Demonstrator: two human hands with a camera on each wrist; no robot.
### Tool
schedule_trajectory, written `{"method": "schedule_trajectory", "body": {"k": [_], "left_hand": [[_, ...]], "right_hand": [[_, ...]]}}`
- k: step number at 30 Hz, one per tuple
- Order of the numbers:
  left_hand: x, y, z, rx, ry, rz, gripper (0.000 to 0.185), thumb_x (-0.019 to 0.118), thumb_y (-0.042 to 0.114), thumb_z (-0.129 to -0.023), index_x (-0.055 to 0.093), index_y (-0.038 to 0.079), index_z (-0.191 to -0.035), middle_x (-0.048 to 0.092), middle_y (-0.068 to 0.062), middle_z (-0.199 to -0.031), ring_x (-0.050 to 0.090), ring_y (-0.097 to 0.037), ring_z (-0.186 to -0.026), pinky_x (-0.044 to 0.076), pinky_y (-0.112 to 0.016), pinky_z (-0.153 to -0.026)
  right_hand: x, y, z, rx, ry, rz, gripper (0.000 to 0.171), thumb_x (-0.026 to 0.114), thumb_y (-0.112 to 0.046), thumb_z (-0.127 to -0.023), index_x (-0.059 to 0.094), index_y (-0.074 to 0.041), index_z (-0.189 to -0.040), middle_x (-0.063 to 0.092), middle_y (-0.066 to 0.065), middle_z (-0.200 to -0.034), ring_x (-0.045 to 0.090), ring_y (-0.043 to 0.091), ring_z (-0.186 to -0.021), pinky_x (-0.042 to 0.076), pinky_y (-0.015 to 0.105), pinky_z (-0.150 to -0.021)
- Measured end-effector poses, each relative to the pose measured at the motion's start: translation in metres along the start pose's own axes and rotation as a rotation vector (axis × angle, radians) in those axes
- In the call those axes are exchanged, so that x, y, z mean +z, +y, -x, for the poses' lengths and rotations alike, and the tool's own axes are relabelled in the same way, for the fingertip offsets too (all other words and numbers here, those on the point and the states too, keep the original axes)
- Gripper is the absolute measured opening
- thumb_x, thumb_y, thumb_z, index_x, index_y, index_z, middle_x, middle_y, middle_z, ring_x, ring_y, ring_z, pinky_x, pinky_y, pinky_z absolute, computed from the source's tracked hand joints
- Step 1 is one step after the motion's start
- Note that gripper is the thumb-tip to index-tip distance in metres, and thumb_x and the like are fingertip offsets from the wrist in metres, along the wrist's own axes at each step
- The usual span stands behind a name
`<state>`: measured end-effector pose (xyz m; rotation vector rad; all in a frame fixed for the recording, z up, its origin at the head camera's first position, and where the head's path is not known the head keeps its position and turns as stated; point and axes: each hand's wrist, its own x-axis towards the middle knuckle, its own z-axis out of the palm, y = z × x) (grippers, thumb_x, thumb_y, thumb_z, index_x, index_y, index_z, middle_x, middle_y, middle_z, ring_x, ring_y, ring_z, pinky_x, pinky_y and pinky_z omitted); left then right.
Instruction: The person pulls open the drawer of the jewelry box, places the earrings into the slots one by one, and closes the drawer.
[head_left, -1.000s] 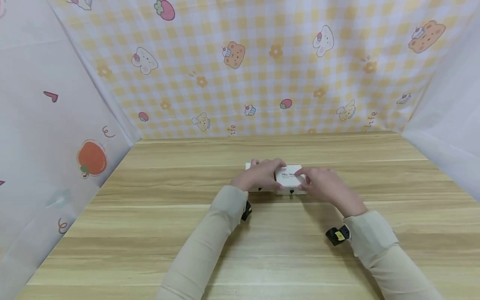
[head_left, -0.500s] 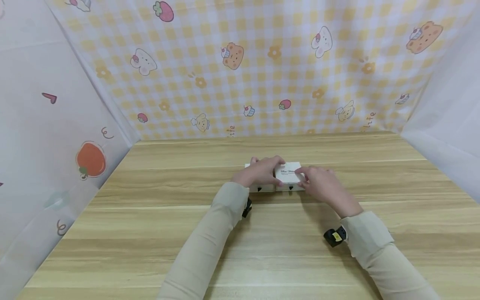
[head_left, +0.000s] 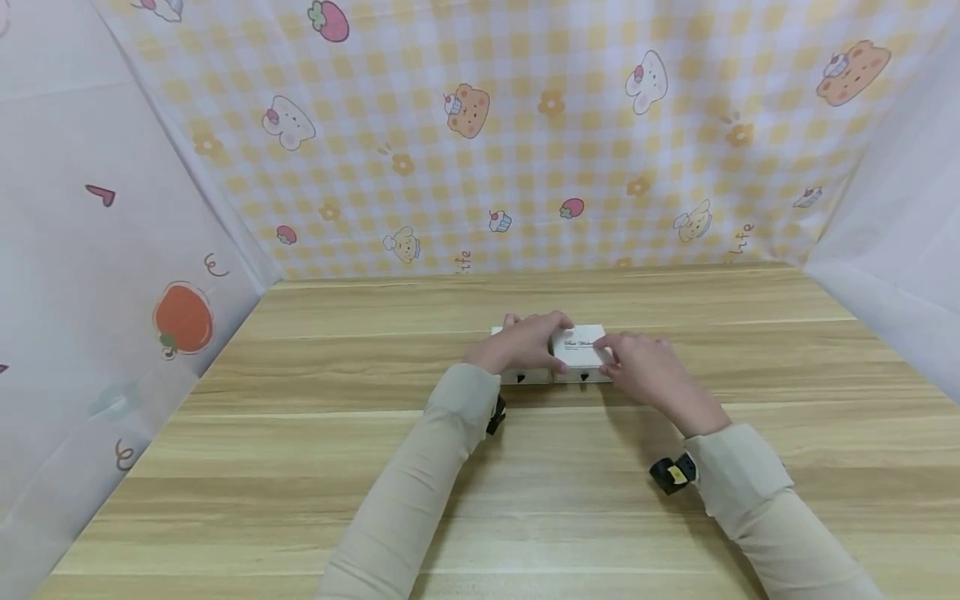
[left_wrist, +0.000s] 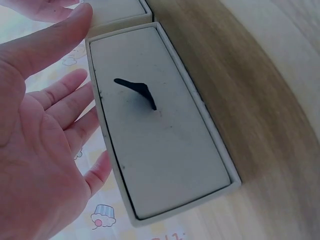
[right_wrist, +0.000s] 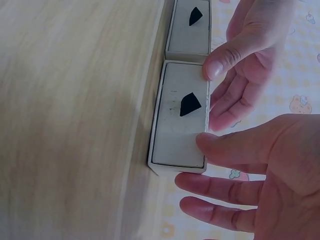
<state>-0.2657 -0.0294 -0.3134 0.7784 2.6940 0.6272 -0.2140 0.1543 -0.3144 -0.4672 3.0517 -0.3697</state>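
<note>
Two small white boxes stand side by side, touching, near the middle of a wooden table (head_left: pixel 300 467), each showing a near face with a small black tab. The left box (head_left: pixel 521 377) lies largely under the left hand (head_left: pixel 517 346); the right box (head_left: pixel 581 354) carries fine lettering on its top and sits between both hands. The left hand's grip is wide: in the left wrist view the palm and straight fingers (left_wrist: pixel 65 107) lie along the top edge of the left box (left_wrist: pixel 160 125), whose black tab (left_wrist: pixel 137 91) points outward, and the thumb reaches toward the seam with the neighbouring box. The right hand (head_left: pixel 645 367) meets the right box at its right end; in the right wrist view its thumb (right_wrist: pixel 235 147) presses the upper edge near the corner of the right box (right_wrist: pixel 177 130) while the other fingers stretch out relaxed beyond it, so this grip too is wide and closes round nothing. The left thumb (right_wrist: pixel 225 57) touches the same edge close to the seam. Bare wood lies open on the near, far, left and right sides of the pair; the patterned backdrop (head_left: pixel 480 125) stands well apart behind, and the side walls are farther still.
</note>
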Motion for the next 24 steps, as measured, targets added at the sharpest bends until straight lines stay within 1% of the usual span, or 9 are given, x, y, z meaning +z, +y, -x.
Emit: {"method": "schedule_trajectory", "body": {"k": [4,6,8,10,13,17,20,22,24], "left_hand": [[0.001,-0.002,0.0,0.004,-0.002,0.018,0.067,0.074,0.031,-0.077,0.042,0.019,-0.135,0.055,0.002,-0.131,0.05,-0.011,-0.099,0.02,-0.036,-0.093],[0.001,-0.003,0.001,0.014,-0.002,0.017,0.068,0.073,0.032,-0.079,0.041,0.019,-0.137,0.054,0.003,-0.131,0.051,-0.012,-0.099,0.021,-0.037,-0.094],[0.0,-0.002,0.003,0.026,0.004,0.002,0.067,0.069,0.035,-0.083,0.038,0.02,-0.14,0.051,0.002,-0.136,0.051,-0.013,-0.105,0.021,-0.039,-0.097],[-0.001,-0.001,0.006,0.035,0.022,-0.022,0.062,0.062,0.037,-0.088,0.035,0.021,-0.142,0.046,0.002,-0.141,0.048,-0.015,-0.117,0.021,-0.043,-0.101],[-0.005,0.003,0.012,0.041,0.072,-0.061,0.053,0.049,0.035,-0.096,0.033,0.021,-0.144,0.036,0.003,-0.148,0.036,-0.017,-0.133,0.019,-0.047,-0.107],[-0.013,0.003,0.026,0.058,0.174,-0.15,0.046,0.037,0.031,-0.1,0.033,0.021,-0.145,0.032,0.002,-0.15,0.028,-0.016,-0.139,0.017,-0.048,-0.111],[-0.019,0.0,0.038,0.066,0.235,-0.265,0.046,0.031,0.03,-0.101,0.032,0.02,-0.145,0.033,0.001,-0.15,0.027,-0.018,-0.139,0.016,-0.049,-0.112],[-0.021,-0.004,0.048,0.058,0.25,-0.327,0.047,0.029,0.032,-0.101,0.03,0.019,-0.146,0.031,0.0,-0.151,0.025,-0.019,-0.14,0.016,-0.05,-0.112],[-0.022,-0.008,0.058,0.054,0.249,-0.369,0.049,0.028,0.034,-0.101,0.028,0.019,-0.147,0.029,-0.001,-0.152,0.024,-0.021,-0.14,0.015,-0.051,-0.112]], "right_hand": [[-0.002,-0.001,0.0,-0.006,-0.023,-0.009,0.036,0.063,-0.015,-0.087,0.059,-0.003,-0.121,0.065,0.008,-0.086,0.052,0.019,-0.068,0.038,0.043,-0.07],[-0.003,-0.001,0.001,-0.012,-0.021,-0.006,0.036,0.063,-0.016,-0.087,0.059,-0.003,-0.121,0.066,0.011,-0.092,0.056,0.021,-0.072,0.04,0.044,-0.07],[-0.004,-0.001,0.003,-0.023,0.0,0.004,0.037,0.063,-0.017,-0.087,0.059,-0.002,-0.121,0.067,0.014,-0.097,0.059,0.025,-0.079,0.042,0.048,-0.073],[-0.005,-0.002,0.005,-0.032,0.032,0.025,0.038,0.062,-0.019,-0.087,0.059,-0.002,-0.121,0.066,0.016,-0.101,0.061,0.03,-0.088,0.043,0.053,-0.076],[-0.006,-0.002,0.008,-0.045,0.089,0.05,0.038,0.06,-0.022,-0.089,0.058,-0.002,-0.122,0.063,0.02,-0.11,0.057,0.039,-0.102,0.041,0.06,-0.083],[-0.007,-0.005,0.01,-0.09,0.159,0.056,0.039,0.057,-0.026,-0.092,0.057,-0.003,-0.123,0.057,0.022,-0.122,0.049,0.042,-0.115,0.038,0.061,-0.091],[-0.008,-0.007,0.012,-0.145,0.202,0.059,0.042,0.057,-0.028,-0.092,0.055,-0.003,-0.126,0.053,0.021,-0.128,0.044,0.041,-0.121,0.035,0.061,-0.096],[-0.007,-0.008,0.013,-0.194,0.227,0.075,0.045,0.058,-0.03,-0.091,0.053,-0.003,-0.127,0.051,0.022,-0.13,0.043,0.041,-0.123,0.034,0.06,-0.098],[-0.006,-0.009,0.015,-0.243,0.245,0.098,0.049,0.06,-0.032,-0.09,0.052,-0.003,-0.129,0.049,0.022,-0.132,0.042,0.042,-0.124,0.033,0.059,-0.099]]}}
